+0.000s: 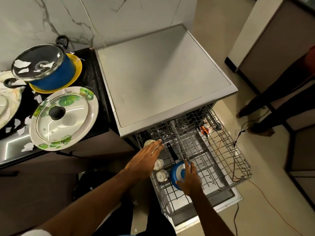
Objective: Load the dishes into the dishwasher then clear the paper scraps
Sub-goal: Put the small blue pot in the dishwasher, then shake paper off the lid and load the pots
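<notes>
The dishwasher [163,79] stands open with its wire rack [221,150] pulled out. A small blue pan [177,172] with a black handle lies upside down in the rack; my right hand [189,179] grips it from the near side. My left hand [146,159] reaches flat over the rack's left side, fingers straight, above white cups [161,175]; another cup [148,143] shows by the fingertips. On the black counter stand a blue pot [51,77] with a glass lid on a yellow plate [77,68], and a leaf-patterned plate [90,106] bearing a glass lid [68,120]. Paper scraps [28,147] lie around them.
Another plate [8,103] sits at the far left edge. A person's legs [272,103] stand on the tiled floor at the right. Black and orange cables [238,133] trail across the floor and through the rack's right side.
</notes>
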A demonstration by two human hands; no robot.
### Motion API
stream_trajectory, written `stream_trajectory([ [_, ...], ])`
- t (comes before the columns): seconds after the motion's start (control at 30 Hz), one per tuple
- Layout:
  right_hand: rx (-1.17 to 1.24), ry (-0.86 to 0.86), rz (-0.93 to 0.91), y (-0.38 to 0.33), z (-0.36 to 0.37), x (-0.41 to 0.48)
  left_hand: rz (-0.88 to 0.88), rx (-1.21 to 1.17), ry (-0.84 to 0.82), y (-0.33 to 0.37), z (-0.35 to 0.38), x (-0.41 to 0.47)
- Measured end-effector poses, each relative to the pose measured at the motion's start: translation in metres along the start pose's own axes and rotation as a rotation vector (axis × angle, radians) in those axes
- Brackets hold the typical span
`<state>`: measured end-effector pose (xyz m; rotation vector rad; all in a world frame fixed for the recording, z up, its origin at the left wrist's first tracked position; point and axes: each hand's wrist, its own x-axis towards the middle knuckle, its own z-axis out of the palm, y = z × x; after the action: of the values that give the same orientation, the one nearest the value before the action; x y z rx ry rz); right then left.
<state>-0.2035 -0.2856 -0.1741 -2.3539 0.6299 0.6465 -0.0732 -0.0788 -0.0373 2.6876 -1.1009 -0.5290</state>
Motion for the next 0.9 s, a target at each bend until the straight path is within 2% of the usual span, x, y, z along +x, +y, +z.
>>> stream_trajectory([
  [0.2, 0.212, 0.17, -0.122, -0.053, -0.039, -0.023, -0.024, -0.075, 0.13, -0.007, -0.029, -0.011],
  [0.4, 0.298, 0.244, -0.284, -0.129, -0.091, -0.043, -0.057, -0.107, 0.3, -0.028, -0.069, -0.027],
  [0.6, 0.279, 0.236, -0.439, -0.209, -0.107, -0.04, -0.148, -0.208, 0.43, -0.069, -0.1, -0.052],
  [0.9, 0.292, 0.188, -0.551, -0.331, -0.083, -0.041, -0.314, -0.308, 0.646, -0.164, -0.148, -0.103],
])
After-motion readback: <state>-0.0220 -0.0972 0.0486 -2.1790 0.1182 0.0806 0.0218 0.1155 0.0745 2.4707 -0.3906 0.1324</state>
